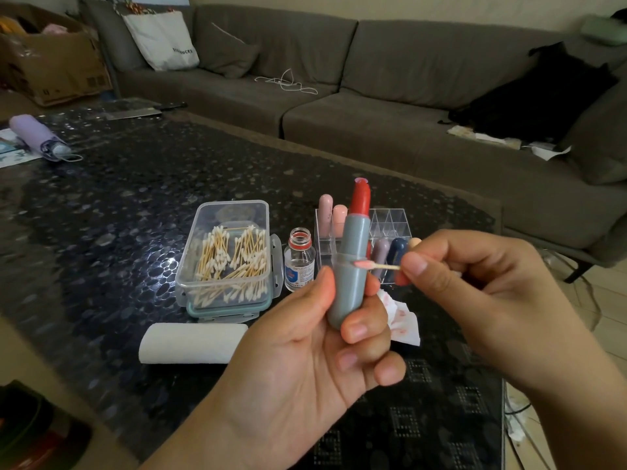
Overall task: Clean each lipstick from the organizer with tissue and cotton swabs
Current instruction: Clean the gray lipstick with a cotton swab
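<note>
Grey sofa (390, 83) fills the 12 o'clock band of the room, white tote bag (163, 39) on it at 11, black cloth (539, 93) at 2, cardboard box (51, 59) far 10. Dark pebble-pattern glass surface (118, 198) runs below it, with a folded lilac umbrella (37, 137) at 10. Mid-surface, just left of centre: clear tub of cotton swabs (230, 256), lid off; white tissue roll (190, 342) lies at its 6 o'clock; small clear bottle (299, 259), uncapped, stands just beside the tub at its 3. Clear organizer (390, 225) sits behind the hands at 1 o'clock from the bottle, partly blocked by the held lipstick; two pink lipsticks (330, 215) stand in its rear left cells, and mauve, navy and peach ones in the front row, half hidden. Stained tissue (402, 320) lies on the surface under the hands, red smears visible. Left hand (305, 351) holds the grey lipstick (351, 266) upright at frame centre, fingers (356, 329) wrapped round the lower barrel, red bullet extended at 12. Right hand (475, 290) at 3 o'clock pinches a cotton swab (376, 265) between thumb and fingers; its pink-stained tip touches the barrel's collar seam from the right side.
</note>
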A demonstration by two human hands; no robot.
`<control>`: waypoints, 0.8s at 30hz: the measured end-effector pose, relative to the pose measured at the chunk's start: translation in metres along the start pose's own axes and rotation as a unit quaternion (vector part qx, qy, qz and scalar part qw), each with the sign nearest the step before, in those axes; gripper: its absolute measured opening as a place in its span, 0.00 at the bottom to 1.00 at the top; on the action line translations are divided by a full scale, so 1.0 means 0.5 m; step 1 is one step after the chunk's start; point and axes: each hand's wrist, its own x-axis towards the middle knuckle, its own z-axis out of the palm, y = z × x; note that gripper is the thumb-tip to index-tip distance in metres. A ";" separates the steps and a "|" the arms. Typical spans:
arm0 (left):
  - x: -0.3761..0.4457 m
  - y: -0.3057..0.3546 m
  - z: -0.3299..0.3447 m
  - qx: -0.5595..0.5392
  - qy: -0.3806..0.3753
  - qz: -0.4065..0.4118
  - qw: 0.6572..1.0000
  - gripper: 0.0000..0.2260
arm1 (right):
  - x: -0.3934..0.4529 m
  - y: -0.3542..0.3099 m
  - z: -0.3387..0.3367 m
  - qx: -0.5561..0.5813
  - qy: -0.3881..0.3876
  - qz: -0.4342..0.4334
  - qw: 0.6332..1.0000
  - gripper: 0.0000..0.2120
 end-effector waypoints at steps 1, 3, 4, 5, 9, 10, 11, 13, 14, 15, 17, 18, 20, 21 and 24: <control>-0.001 0.002 0.000 -0.003 -0.002 0.000 1.000 0.14 | 0.000 0.001 -0.003 0.001 0.008 0.002 1.000 0.09; -0.003 0.005 -0.001 0.002 0.001 0.007 1.000 0.13 | -0.001 0.001 -0.005 -0.001 0.016 0.008 1.000 0.08; -0.003 0.006 -0.002 0.014 0.007 0.014 1.000 0.12 | -0.002 0.001 -0.003 -0.005 0.011 0.010 1.000 0.09; -0.004 0.005 -0.002 0.030 0.016 0.023 0.999 0.11 | -0.002 0.001 -0.001 -0.009 0.002 0.013 1.000 0.10; -0.001 -0.007 0.004 0.121 0.082 0.061 0.987 0.13 | -0.002 -0.005 0.007 -0.035 -0.009 0.025 0.999 0.09; 0.000 -0.010 0.007 0.146 0.102 0.071 0.981 0.14 | -0.002 -0.006 0.007 -0.046 -0.007 0.027 0.999 0.10; 0.000 -0.012 0.010 0.169 0.122 0.083 0.975 0.14 | -0.003 -0.007 0.006 -0.057 -0.006 0.027 0.998 0.10; 0.000 -0.015 0.012 0.203 0.151 0.102 0.962 0.15 | -0.005 -0.007 0.003 -0.078 -0.003 0.025 0.997 0.12; 0.001 -0.016 0.012 0.213 0.160 0.109 0.958 0.15 | -0.006 -0.007 0.001 -0.084 -0.002 0.025 0.996 0.12; 0.001 -0.017 0.013 0.222 0.168 0.117 0.953 0.15 | -0.006 -0.007 0.000 -0.086 0.002 0.026 0.996 0.11; 0.002 -0.017 0.012 0.243 0.181 0.133 0.944 0.14 | -0.007 -0.006 -0.001 -0.087 0.017 0.031 0.996 0.10; 0.002 -0.017 0.012 0.261 0.187 0.140 0.937 0.14 | -0.007 -0.007 0.000 -0.091 0.025 0.034 0.995 0.09; 0.000 -0.017 0.013 0.313 0.196 0.149 0.917 0.12 | -0.008 -0.008 0.002 -0.099 0.035 0.034 0.994 0.09; 0.000 -0.018 0.014 0.339 0.197 0.149 0.908 0.11 | -0.008 -0.009 0.004 -0.101 0.040 0.032 0.994 0.10; -0.002 -0.021 0.013 0.387 0.200 0.142 0.889 0.10 | -0.007 -0.011 0.009 -0.115 0.041 0.017 0.992 0.12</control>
